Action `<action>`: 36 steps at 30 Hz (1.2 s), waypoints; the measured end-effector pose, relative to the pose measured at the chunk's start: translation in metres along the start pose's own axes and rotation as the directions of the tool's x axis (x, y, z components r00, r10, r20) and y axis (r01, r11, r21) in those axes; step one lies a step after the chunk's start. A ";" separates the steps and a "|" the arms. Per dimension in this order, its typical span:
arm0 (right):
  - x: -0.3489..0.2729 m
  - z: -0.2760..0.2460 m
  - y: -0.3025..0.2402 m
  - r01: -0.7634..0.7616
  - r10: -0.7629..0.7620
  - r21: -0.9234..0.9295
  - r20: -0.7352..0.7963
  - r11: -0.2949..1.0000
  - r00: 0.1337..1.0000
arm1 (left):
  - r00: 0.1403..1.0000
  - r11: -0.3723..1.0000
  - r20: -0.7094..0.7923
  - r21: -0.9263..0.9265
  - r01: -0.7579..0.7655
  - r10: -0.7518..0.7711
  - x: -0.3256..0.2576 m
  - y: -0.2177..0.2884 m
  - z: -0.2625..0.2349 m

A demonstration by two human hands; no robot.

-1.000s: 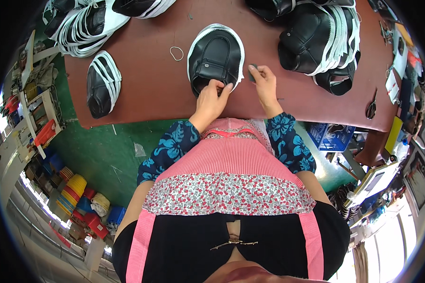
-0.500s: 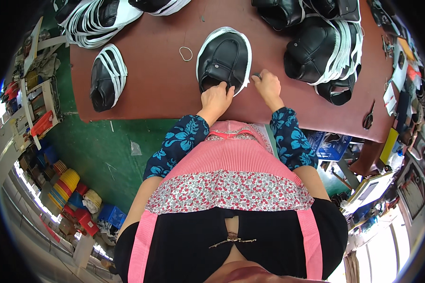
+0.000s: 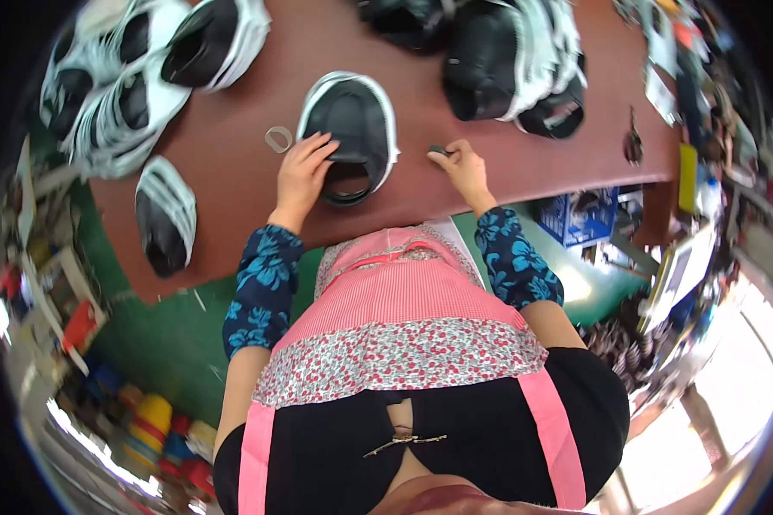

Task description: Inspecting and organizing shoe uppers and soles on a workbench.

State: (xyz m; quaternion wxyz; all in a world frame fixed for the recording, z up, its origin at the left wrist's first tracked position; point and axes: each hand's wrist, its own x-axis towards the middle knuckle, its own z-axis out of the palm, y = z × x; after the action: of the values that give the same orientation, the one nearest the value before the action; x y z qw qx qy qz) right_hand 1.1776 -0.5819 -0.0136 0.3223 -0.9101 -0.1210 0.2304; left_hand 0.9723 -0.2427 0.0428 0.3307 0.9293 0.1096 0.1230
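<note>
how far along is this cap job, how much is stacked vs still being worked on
Looks done: stacks of black-and-white caps lie at the far left of the brown table, more at the far right, and a single cap sits nearer. In hand: the left hand rests on one black cap with white trim, while the right hand pinches a small dark piece. How many remain cannot be told.

Black-and-white caps (image 3: 120, 86) pile along the brown table (image 3: 232, 172) (far edge), beside perhaps scissors (image 3: 634, 142).
</note>
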 end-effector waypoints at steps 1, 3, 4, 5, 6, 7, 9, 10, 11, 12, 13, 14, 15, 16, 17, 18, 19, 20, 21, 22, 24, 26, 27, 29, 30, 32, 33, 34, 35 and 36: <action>-0.001 -0.008 0.004 -0.023 0.023 0.006 -0.035 1.000 0.999 | 1.000 1.000 0.028 -0.008 -0.013 0.013 0.007 0.001 0.000; 0.005 -0.029 0.024 -0.049 0.058 0.071 -0.125 0.996 0.990 | 0.996 0.998 0.087 -0.068 -0.018 0.023 0.020 0.005 0.007; 0.006 -0.040 0.043 -0.057 0.070 0.082 -0.164 0.995 0.984 | 0.989 0.996 0.144 -0.090 -0.021 0.033 0.022 0.004 0.010; 0.000 -0.051 0.067 -0.097 0.119 0.141 -0.157 0.985 0.980 | 0.980 0.996 0.192 -0.085 -0.036 0.052 0.027 0.011 0.010; 0.000 -0.065 0.087 -0.125 0.154 0.199 -0.139 0.972 0.978 | 0.971 0.996 0.231 -0.073 -0.043 0.059 0.033 0.024 0.011; -0.002 -0.081 0.108 -0.156 0.202 0.210 -0.223 0.965 0.954 | 0.965 1.000 0.262 -0.027 -0.010 0.017 0.036 0.039 0.013; 0.017 -0.131 0.150 -0.150 0.186 0.118 -0.415 0.982 0.890 | 0.968 0.998 0.244 0.042 0.047 -0.056 0.038 0.054 0.019; 0.030 -0.161 0.177 -0.136 0.125 0.017 -0.521 0.991 0.844 | 0.974 0.996 0.211 0.043 0.073 -0.080 0.037 0.047 0.022; 0.047 -0.195 0.214 -0.055 0.035 -0.010 -0.642 0.998 0.766 | 0.970 0.993 0.217 0.078 0.093 -0.108 0.038 0.053 0.024; 0.072 -0.236 0.250 -0.094 0.089 0.029 -0.675 0.995 0.732 | 0.966 0.987 0.218 0.112 0.114 -0.136 0.043 0.063 0.028; 0.096 -0.277 0.291 -0.049 -0.011 -0.059 -0.740 0.997 0.672 | 0.968 0.982 0.222 0.169 0.082 -0.119 0.051 0.075 0.028; 0.116 -0.323 0.355 -0.179 -0.065 -0.206 -0.809 0.962 0.584 | 0.970 0.985 0.226 0.161 0.056 -0.092 0.068 0.088 0.038; 0.138 -0.362 0.391 -0.183 -0.055 -0.195 -0.815 0.964 0.577 | 0.944 0.986 0.284 0.065 0.155 -0.167 0.076 0.100 0.047; 0.173 -0.393 0.409 -0.282 -0.086 -0.300 -0.808 0.911 0.583 | 0.898 0.952 0.336 -0.017 0.307 -0.283 0.066 0.116 0.054; 0.188 -0.423 0.429 -0.389 -0.118 -0.392 -0.814 0.834 0.569 | 0.843 0.914 0.379 0.018 0.406 -0.382 0.068 0.129 0.064; 0.189 -0.455 0.458 -0.414 -0.105 -0.429 -0.786 0.803 0.609 | 0.841 0.912 0.380 0.019 0.410 -0.386 0.075 0.137 0.076; 0.200 -0.477 0.468 -0.425 -0.102 -0.473 -0.751 0.772 0.652 | 0.857 0.925 0.377 -0.005 0.381 -0.351 0.079 0.143 0.089; 0.222 -0.468 0.457 -0.411 0.018 -0.433 -0.671 0.802 0.741 | 0.869 0.930 0.347 0.023 0.367 -0.352 0.076 0.153 0.088; 0.248 -0.464 0.421 -0.365 0.100 -0.410 -0.541 0.836 0.835 | 0.882 0.922 0.282 0.031 0.386 -0.379 0.060 0.169 0.082; 0.263 -0.459 0.389 -0.414 0.150 -0.390 -0.553 0.823 0.820 | 0.886 0.909 0.226 -0.002 0.416 -0.405 0.051 0.179 0.080; 0.275 -0.466 0.372 -0.522 0.335 -0.424 -0.440 0.740 0.833 | 0.875 0.872 0.160 -0.117 0.476 -0.456 0.036 0.186 0.079; 0.257 -0.469 0.455 -0.720 0.313 -0.297 -0.751 0.627 0.582 | 0.902 0.896 0.170 -0.140 0.421 -0.397 0.060 0.167 0.098; 0.258 -0.465 0.465 -0.759 0.286 -0.275 -0.808 0.589 0.515 | 0.892 0.885 0.159 -0.138 0.444 -0.423 0.055 0.162 0.103; 0.248 -0.469 0.464 -0.600 0.467 -0.141 -0.500 0.788 0.729 | 0.887 0.849 0.163 -0.258 0.461 -0.432 0.043 0.149 0.114; 0.240 -0.463 0.460 -0.559 0.490 -0.070 -0.402 0.826 0.774 | 0.883 0.841 0.154 -0.269 0.469 -0.443 0.042 0.146 0.115; 0.207 -0.398 0.408 -0.335 0.282 0.009 -0.562 0.942 0.778 | 0.858 0.786 0.163 -0.346 0.512 -0.487 0.030 0.146 0.101; 0.180 -0.366 0.361 -0.119 0.148 0.088 -0.605 0.989 0.783 | 0.871 0.812 0.136 -0.317 0.490 -0.473 0.023 0.148 0.092; 0.150 -0.338 0.314 0.099 0.026 0.150 -0.663 0.984 0.748 | 0.865 0.804 0.124 -0.324 0.498 -0.486 0.021 0.149 0.085; 0.122 -0.317 0.277 0.230 -0.027 0.240 -0.635 0.943 0.772 | 0.924 0.900 0.081 -0.211 0.382 -0.373 0.028 0.148 0.080; 0.096 -0.294 0.240 0.354 -0.089 0.332 -0.607 0.874 0.790 | 0.967 0.963 0.047 -0.086 0.255 -0.252 0.032 0.152 0.072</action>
State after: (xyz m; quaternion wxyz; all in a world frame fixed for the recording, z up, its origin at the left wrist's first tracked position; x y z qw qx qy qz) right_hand 1.4237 -0.8862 0.0012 0.5609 -0.8213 -0.0732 -0.0741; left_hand 1.0431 -0.3914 0.0913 0.3878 0.8935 0.2159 0.0678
